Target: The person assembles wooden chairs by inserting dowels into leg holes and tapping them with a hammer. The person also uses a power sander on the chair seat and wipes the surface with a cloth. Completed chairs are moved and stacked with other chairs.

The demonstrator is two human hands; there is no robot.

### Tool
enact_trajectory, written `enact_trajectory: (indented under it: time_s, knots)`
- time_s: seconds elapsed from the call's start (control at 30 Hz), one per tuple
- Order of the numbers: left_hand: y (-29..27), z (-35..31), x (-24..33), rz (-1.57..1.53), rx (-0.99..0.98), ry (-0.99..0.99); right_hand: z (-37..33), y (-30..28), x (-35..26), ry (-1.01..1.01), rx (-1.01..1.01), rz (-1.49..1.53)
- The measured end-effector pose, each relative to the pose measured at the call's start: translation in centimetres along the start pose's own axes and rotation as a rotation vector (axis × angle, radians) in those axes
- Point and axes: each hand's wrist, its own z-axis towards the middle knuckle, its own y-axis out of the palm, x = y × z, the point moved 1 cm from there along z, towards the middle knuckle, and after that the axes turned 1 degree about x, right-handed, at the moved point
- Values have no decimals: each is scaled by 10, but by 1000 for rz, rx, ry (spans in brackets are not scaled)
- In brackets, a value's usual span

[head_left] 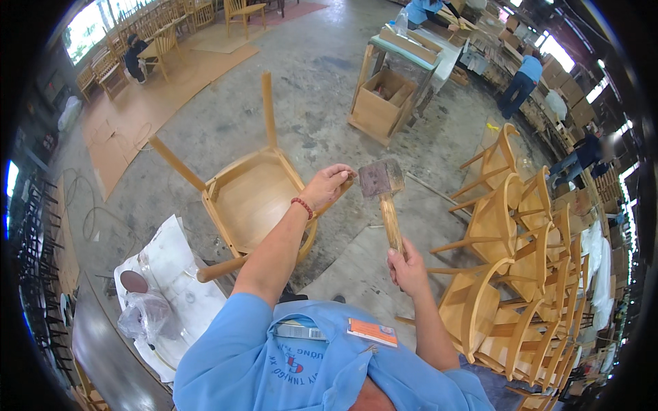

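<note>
Concrete floor (308, 96) shown in the head view, wooden chairs (492, 222) massed at right, upturned chair (250, 198) set left of centre, left fingers (345, 171) curled narrowly at its leg, grip hard to tell, mallet (384, 183) held near centre by right fingers (397, 262).

chair (252, 197) partly hidden, top co-worker (418, 10) cut off

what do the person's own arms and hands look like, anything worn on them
The left hand and right hand are both bare, without gloves. A red beaded bracelet circles the left wrist; nothing shows on the right one. The light blue short sleeves leave the forearms uncovered.
</note>
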Motion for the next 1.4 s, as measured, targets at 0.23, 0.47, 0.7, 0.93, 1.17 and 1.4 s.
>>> enact_trajectory:
  time_s: [0.23,0.47,0.7,0.93,1.17,1.4]
  knots:
    - [6,-2,3,87,34,43,6,-1,-28,2,46,-147]
    - [5,0,3,310,40,56,9,-7,-45,-181,128,-517]
    - [0,-2,2,223,37,86,6,-3,-78,-114,116,-639]
    - [-17,-4,4,306,158,113,16,-16,-96,-149,79,-502]
    - [5,-25,-19,1030,342,80,-11,-23,-169,-901,157,479]
    - [17,0,-18,1067,429,157,52,-89,5,-275,128,-707]
